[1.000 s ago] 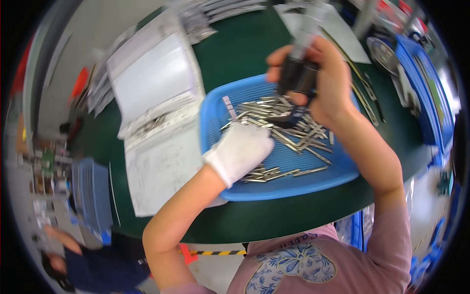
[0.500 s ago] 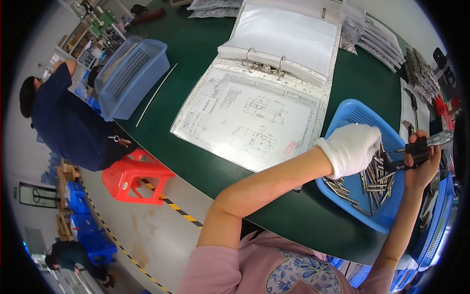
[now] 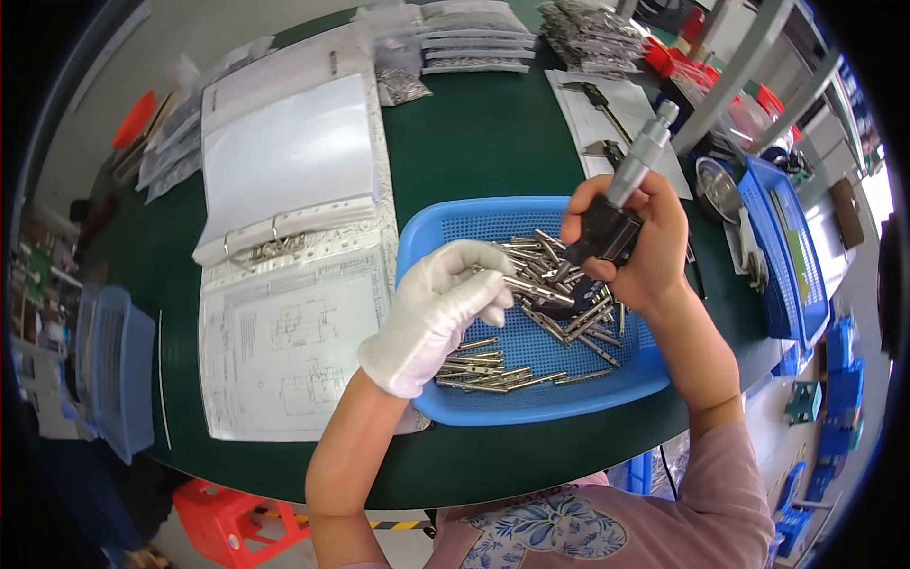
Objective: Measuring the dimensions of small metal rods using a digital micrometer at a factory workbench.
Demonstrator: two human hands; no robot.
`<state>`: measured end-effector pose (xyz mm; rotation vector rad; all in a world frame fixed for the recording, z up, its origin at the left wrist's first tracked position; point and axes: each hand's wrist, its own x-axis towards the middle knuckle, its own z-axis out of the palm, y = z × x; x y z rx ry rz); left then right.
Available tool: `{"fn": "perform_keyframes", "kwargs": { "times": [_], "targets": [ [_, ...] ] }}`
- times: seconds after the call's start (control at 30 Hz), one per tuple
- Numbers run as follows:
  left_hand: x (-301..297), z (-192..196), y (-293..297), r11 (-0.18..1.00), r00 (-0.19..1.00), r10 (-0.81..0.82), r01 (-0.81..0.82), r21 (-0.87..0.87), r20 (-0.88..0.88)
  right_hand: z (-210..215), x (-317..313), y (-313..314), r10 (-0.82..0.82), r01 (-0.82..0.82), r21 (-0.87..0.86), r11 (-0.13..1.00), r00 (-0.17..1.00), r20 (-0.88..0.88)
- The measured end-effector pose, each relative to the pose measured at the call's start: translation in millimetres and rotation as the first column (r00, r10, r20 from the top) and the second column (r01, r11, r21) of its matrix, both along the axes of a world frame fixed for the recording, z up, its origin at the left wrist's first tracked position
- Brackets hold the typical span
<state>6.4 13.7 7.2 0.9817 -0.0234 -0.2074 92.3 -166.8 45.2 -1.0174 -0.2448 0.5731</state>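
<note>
My left hand [image 3: 431, 318], in a white glove, pinches a slim metal pin [image 3: 536, 288] over the blue basket [image 3: 531, 410]. Bare, my right hand [image 3: 659, 247] grips a digital micrometer [image 3: 611, 228] by its black body, with the silver barrel pointing up and away. The pin's far end lies close to the micrometer's frame; whether they touch, I cannot tell. Below both hands, loose metal pins [image 3: 588, 334] fill part of the basket, in a heap at the right and a smaller group [image 3: 483, 372] at the near left.
Left of the basket lies an open ring binder [image 3: 284, 171] with a technical drawing [image 3: 303, 351]. Bagged metal parts [image 3: 474, 38] are stacked at the back. Calipers [image 3: 607, 109] rest on paper at the back right. Another blue basket [image 3: 782, 247] stands right, and a red stool [image 3: 227, 522] lower left.
The view has swung right, so the binder and basket appear farther left. My hands have come closer together over the basket, and the pin now shows in my gloved fingers.
</note>
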Motion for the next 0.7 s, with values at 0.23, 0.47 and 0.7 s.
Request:
{"fn": "perform_keyframes", "kwargs": {
  "times": [0.23,0.47,0.7],
  "targets": [
    [-1,-9,5,0.997,0.998,-0.063,0.062,-0.054,-0.019,0,-5,-2,0.099,-0.1,0.056,0.993,0.995,0.019],
    [-2,-12,3,0.975,0.985,0.087,-0.055,-0.213,0.146,6,-6,0,0.115,-0.099,-0.172,0.98,0.99,0.085],
    [-4,-9,3,0.938,0.963,0.184,-0.112,-0.329,0.196,-1,-12,3,0.223,-0.128,-0.362,0.923,0.946,0.234]
  ]
}}
